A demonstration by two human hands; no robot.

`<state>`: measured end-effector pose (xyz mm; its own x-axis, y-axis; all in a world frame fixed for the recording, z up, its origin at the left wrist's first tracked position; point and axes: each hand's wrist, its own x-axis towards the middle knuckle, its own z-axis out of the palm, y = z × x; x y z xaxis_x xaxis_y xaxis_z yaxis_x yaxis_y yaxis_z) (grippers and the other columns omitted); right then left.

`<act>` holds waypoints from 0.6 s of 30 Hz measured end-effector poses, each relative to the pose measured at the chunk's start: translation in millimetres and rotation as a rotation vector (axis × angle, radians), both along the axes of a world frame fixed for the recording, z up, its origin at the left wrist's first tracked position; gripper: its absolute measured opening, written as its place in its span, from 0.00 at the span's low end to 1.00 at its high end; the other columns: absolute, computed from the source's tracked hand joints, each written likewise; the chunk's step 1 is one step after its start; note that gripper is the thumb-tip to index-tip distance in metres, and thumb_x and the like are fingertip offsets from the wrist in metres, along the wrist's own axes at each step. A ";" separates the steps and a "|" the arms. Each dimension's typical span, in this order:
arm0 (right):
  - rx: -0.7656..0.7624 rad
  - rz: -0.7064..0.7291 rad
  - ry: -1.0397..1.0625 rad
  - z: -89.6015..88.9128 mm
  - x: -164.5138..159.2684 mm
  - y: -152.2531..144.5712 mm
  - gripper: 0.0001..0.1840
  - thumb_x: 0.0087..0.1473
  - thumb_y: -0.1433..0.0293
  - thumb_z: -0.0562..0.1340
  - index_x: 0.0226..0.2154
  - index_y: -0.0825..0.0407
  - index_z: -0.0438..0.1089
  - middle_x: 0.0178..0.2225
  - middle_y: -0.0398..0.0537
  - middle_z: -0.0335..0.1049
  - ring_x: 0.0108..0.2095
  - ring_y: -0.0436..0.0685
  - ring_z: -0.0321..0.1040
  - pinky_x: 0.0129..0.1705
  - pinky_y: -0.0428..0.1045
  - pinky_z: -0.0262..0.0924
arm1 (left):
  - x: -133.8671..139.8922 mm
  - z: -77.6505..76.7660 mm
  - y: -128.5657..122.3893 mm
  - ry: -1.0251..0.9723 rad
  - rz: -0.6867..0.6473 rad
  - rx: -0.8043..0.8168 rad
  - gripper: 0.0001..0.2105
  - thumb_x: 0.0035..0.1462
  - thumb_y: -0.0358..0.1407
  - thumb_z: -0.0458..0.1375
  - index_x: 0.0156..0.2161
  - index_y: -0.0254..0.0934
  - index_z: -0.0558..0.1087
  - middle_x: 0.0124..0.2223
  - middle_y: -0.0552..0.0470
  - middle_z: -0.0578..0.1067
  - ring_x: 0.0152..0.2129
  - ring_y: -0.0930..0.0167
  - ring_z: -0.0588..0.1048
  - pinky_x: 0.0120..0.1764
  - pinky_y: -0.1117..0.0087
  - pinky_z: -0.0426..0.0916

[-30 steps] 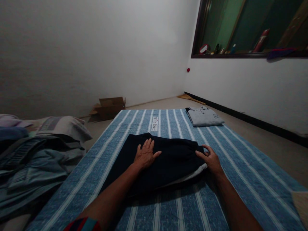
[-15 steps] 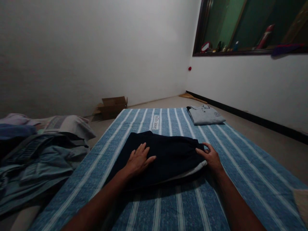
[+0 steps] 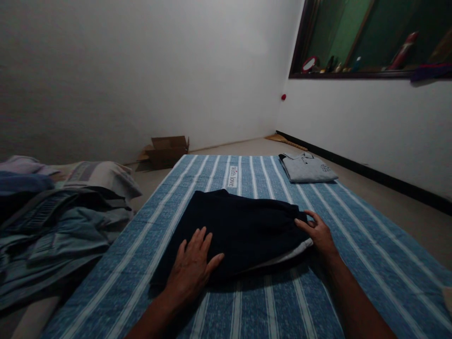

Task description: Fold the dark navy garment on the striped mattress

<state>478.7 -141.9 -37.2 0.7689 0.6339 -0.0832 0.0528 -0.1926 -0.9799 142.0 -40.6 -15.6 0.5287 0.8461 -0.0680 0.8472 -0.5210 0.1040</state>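
Navy pants [image 3: 247, 226], folded into a flat bundle, lie across a blue-and-white striped bed cover [image 3: 257, 181]. A pale strip shows along the near right edge, and the right end is gathered like a waistband. My left hand [image 3: 190, 261] rests flat on the near left part of the pants, palm down, fingers spread. At the gathered end, my right hand [image 3: 318, 234] pinches the edge, thumb on top and fingers curled around the far side.
A folded grey polo shirt [image 3: 309, 169] lies at the far right corner of the bed. Heaped clothes [image 3: 67, 221] are on the left. Beyond the bed are an open cardboard box [image 3: 167, 153] and a broom [image 3: 287, 141] on the floor. A window [image 3: 374, 37] holds small bottles on its sill.
My left hand has slid toward me and slightly left over the pants, its fingers still spread. My right hand keeps the gathered end. The view has shifted slightly.
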 end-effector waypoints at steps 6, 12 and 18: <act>0.011 0.008 0.007 2.1 -1.0 -1.9 0.42 0.30 0.54 0.71 0.49 0.53 0.66 0.28 0.46 0.72 0.30 0.61 0.71 0.32 0.52 0.65 | -2.9 -7.9 -0.8 0.003 -0.035 0.062 0.30 0.60 0.52 0.42 0.62 0.36 0.56 0.66 0.47 0.50 0.63 0.62 0.47 0.60 0.52 0.46; -0.026 0.044 0.042 8.3 -1.6 -2.8 0.44 0.31 0.55 0.71 0.51 0.53 0.63 0.27 0.45 0.73 0.30 0.60 0.71 0.32 0.51 0.64 | -0.9 -7.0 -3.1 0.016 -0.040 0.100 0.31 0.60 0.52 0.43 0.62 0.35 0.57 0.65 0.45 0.52 0.63 0.60 0.49 0.60 0.51 0.47; -0.019 0.038 0.011 4.2 0.0 -2.0 0.43 0.31 0.54 0.71 0.50 0.52 0.64 0.28 0.44 0.73 0.31 0.60 0.71 0.33 0.51 0.64 | 0.6 -6.7 -3.7 0.041 -0.045 0.121 0.30 0.60 0.51 0.44 0.62 0.34 0.57 0.66 0.45 0.51 0.63 0.61 0.48 0.60 0.51 0.46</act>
